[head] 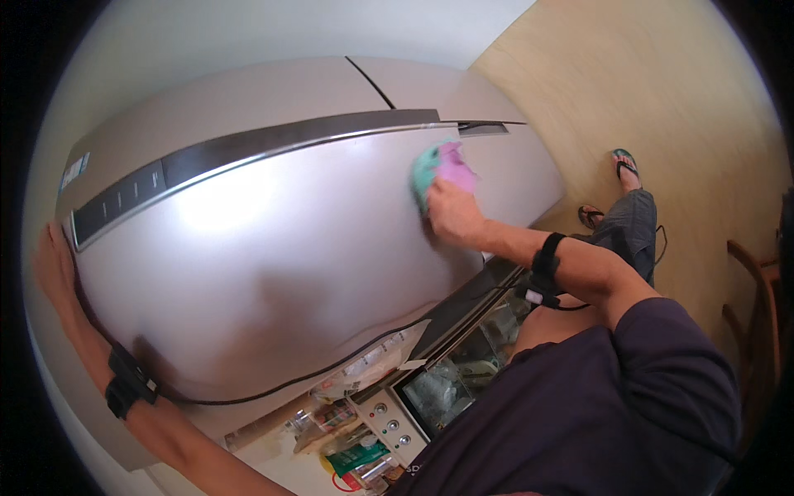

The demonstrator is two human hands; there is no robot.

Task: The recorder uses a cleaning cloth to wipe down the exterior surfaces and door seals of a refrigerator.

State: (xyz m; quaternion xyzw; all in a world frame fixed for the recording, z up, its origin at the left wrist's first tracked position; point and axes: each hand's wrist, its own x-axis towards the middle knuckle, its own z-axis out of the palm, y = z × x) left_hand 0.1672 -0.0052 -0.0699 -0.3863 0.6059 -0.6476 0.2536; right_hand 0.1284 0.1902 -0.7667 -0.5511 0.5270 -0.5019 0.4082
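My right hand (454, 211) grips a crumpled cloth, part green and part pink (456, 164), and presses it on the smooth silver-pink door of a refrigerator (347, 248), near the door's end by the recessed grip. At the far left my left hand (54, 263) lies along the top edge of the same door, slightly blurred, with no object seen in it. Near that edge a dark strip with small markings (124, 201) runs beside the door. Both forearms wear black straps with small devices, and a black cable hangs across the door's lower part.
Below the door stand a countertop appliance with knobs (391, 425), packets and jars (356, 459), and a glass-fronted cabinet (490, 347) with items inside. A wooden chair (763, 297) is at the right, on the tan floor (651, 80).
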